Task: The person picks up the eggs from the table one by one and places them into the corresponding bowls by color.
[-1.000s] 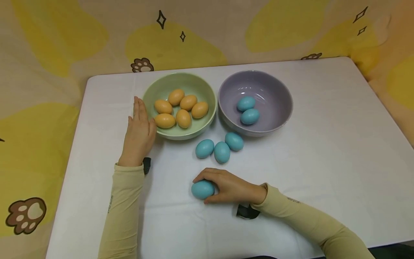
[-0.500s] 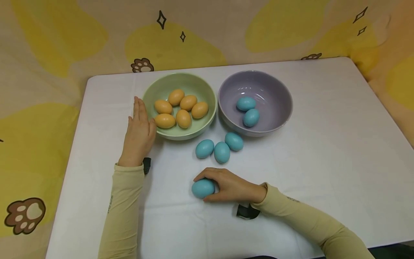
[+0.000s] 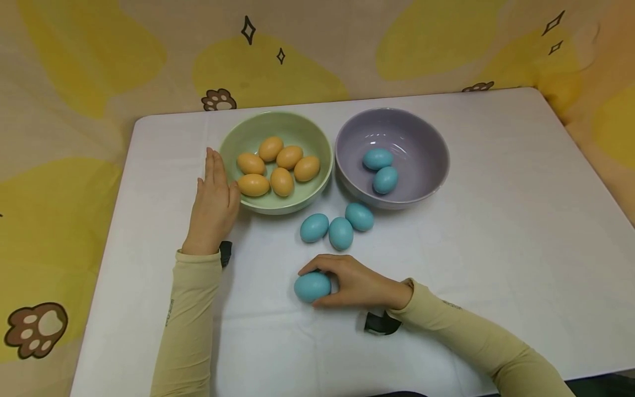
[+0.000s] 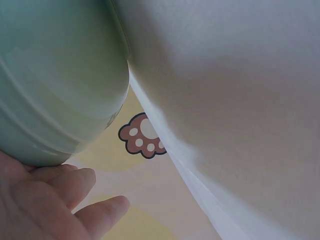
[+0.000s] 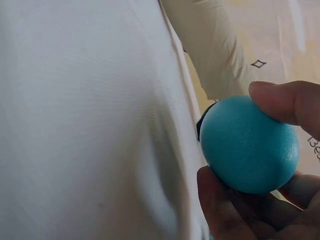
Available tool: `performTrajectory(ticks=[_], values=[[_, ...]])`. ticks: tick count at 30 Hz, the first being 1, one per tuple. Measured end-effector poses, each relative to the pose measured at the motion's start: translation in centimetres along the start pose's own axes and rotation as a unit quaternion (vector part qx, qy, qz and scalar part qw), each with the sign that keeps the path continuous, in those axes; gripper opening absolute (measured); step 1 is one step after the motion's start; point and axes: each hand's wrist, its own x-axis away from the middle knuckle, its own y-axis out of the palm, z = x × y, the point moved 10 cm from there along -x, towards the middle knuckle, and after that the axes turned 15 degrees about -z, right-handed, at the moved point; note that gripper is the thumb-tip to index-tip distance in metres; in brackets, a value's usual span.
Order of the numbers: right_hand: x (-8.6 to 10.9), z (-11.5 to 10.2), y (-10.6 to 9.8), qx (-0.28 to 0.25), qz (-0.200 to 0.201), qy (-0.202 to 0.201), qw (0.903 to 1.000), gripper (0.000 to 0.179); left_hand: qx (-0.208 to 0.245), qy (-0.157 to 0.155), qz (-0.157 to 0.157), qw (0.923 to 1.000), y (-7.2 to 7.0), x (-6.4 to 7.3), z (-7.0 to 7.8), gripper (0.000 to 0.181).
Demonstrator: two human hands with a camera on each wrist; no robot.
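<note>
My right hand [image 3: 354, 283] grips a blue egg [image 3: 312, 287] between thumb and fingers near the front middle of the table. In the right wrist view the same blue egg [image 5: 249, 145] sits between the thumb and the curled fingers. My left hand [image 3: 212, 207] lies with straight fingers along the left side of a green bowl [image 3: 283, 208]; the left wrist view shows its fingers at the outer wall of the green bowl [image 4: 65, 85]. Several yellow eggs [image 3: 281, 182] lie inside that bowl. Two blue eggs [image 3: 385, 180] rest in the purple bowl [image 3: 421, 149] beside it.
Three loose blue eggs [image 3: 340, 234] lie close together in front of the two bowls. A white cloth covers the table [image 3: 506, 220]. Behind it and at its sides hangs a yellow patterned cloth [image 3: 317, 55].
My right hand has shifted very slightly up the view with the blue egg. One egg in the purple bowl has rolled a little and come to rest. The left hand stays put.
</note>
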Motion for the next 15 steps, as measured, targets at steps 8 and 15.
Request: performTrajectory(ticks=[8, 15], values=[[0.3, -0.3, -1.0, 0.004, 0.018, -0.009, 0.9998, 0.046, 0.0, 0.002, 0.002, 1.0, 0.0, 0.0, -0.1, 0.06], [0.8, -0.4, -2.0, -0.009, 0.037, -0.013, 0.9992, 0.047, 0.002, 0.002, 0.002, 1.0, -0.1, 0.0, 0.1, 0.06]])
